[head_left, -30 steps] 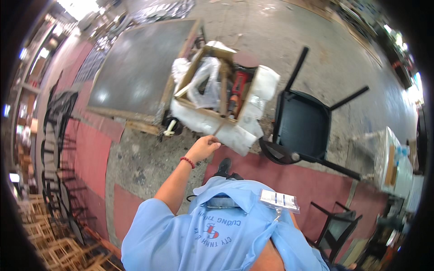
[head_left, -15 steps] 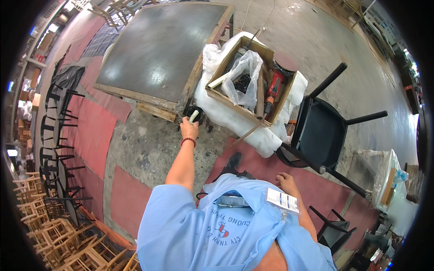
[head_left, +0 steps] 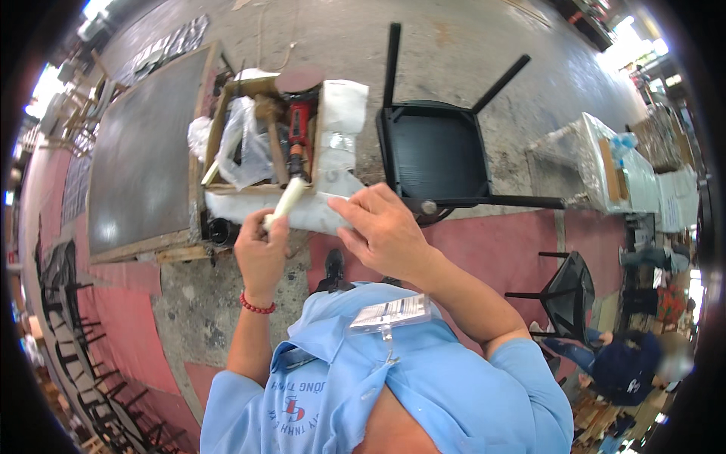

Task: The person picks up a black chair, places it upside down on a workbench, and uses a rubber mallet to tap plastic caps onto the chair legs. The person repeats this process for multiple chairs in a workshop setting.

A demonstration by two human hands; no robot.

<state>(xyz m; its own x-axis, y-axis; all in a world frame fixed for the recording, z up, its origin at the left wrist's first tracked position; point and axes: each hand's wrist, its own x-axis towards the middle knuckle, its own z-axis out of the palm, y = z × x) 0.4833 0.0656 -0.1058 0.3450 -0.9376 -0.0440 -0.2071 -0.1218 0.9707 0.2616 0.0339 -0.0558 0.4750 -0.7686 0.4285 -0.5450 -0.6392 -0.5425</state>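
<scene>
My left hand (head_left: 262, 246) pinches a short, pale cream stick (head_left: 286, 203) that slants up and to the right. I cannot make out its exact kind. To the right of the stick, my right hand (head_left: 384, 232) hangs with its index finger and thumb apart, and nothing shows between them. Both hands are in front of an open cardboard box (head_left: 302, 189) of tools. Inside it lie a red power sander (head_left: 299, 125) with a round pad, a hammer-like wooden handle (head_left: 276, 144) and a clear plastic bag (head_left: 243, 147). A black cup (head_left: 221, 232) is left of my left hand.
A dark-topped wooden table (head_left: 144, 151) stands left of the box. A black chair (head_left: 435, 151) lies tipped on its back to the right, with another black chair (head_left: 569, 295) beyond my right elbow. At lower right is another person (head_left: 628, 368). Red mats (head_left: 484, 246) cover part of the floor.
My left hand has lifted the stick away from the black cup and brought it in front of me. My right hand has come up beside it. My view has turned to the right.
</scene>
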